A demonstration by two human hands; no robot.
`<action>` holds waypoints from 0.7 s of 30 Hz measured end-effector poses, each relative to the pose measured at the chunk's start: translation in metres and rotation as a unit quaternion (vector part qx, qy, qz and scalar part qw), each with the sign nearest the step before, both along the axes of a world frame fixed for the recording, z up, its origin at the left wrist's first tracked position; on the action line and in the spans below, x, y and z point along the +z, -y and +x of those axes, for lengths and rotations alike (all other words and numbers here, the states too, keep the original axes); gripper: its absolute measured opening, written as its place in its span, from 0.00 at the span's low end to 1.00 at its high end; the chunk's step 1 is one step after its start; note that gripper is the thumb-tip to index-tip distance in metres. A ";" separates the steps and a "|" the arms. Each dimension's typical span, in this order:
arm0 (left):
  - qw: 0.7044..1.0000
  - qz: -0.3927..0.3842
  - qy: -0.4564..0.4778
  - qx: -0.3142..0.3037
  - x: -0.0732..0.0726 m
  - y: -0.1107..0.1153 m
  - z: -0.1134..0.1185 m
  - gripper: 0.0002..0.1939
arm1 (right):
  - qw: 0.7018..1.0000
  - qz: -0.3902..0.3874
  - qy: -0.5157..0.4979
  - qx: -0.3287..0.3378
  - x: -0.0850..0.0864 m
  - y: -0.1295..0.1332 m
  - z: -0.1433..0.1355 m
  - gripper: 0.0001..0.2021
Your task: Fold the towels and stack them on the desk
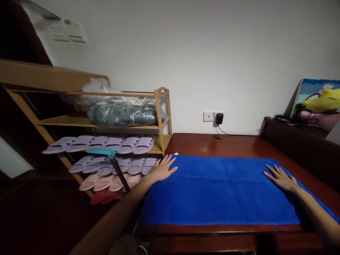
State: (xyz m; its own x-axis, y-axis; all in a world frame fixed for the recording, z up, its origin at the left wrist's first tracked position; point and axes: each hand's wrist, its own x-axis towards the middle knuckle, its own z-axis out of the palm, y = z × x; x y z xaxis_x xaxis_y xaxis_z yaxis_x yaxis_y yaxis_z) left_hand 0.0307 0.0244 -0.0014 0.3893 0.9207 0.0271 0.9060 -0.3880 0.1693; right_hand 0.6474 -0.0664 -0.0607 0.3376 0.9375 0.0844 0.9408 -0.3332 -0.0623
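Note:
A bright blue cloth [217, 191] lies spread nearly flat over a reddish-brown wooden table, its front edge close to the table's front edge. Faint creases run across it. My left hand [164, 169] rests flat on the cloth's far left corner, fingers spread. On the right side, my right hand [283, 179] lies palm down on the cloth with its fingers stretched out. Neither hand holds anything.
A wooden shoe rack [162, 117] with lilac slippers [127, 144], pink slippers and bagged items stands at the left. A teal-topped black handle [117, 166] leans before it. A black plug [219, 119] sits in the wall socket. Plush toys [322, 101] lie on a raised ledge at right.

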 end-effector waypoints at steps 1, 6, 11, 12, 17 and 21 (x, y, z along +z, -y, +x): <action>1.000 0.004 -0.002 0.002 0.004 -0.001 0.002 0.35 | 1.000 -0.005 -0.011 0.002 0.005 -0.004 0.002 0.38; 0.999 0.030 -0.005 0.027 0.010 -0.007 0.017 0.33 | 1.000 -0.009 -0.025 0.002 0.013 -0.033 0.005 0.38; 0.999 0.006 -0.027 0.026 -0.003 -0.014 0.024 0.36 | 0.998 -0.026 -0.042 -0.029 -0.009 -0.059 0.008 0.40; 0.999 0.007 -0.029 0.027 -0.003 -0.015 0.024 0.36 | 0.999 -0.021 -0.042 -0.028 -0.011 -0.062 0.009 0.40; 0.999 0.033 -0.033 0.027 0.008 -0.005 0.028 0.34 | 0.999 0.025 -0.029 -0.006 0.004 -0.054 -0.012 0.41; 0.997 0.069 -0.013 -0.039 0.011 0.022 0.039 0.35 | 0.997 0.026 -0.026 0.069 0.016 -0.019 -0.059 0.38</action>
State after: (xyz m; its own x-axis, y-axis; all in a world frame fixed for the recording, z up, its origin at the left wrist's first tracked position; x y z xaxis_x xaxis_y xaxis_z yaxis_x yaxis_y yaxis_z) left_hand 0.0701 0.0024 0.0091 0.4625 0.8754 0.1407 0.8750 -0.4763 0.0870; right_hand 0.5883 -0.0470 -0.0443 0.2114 0.9701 0.1190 0.9723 -0.1964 -0.1264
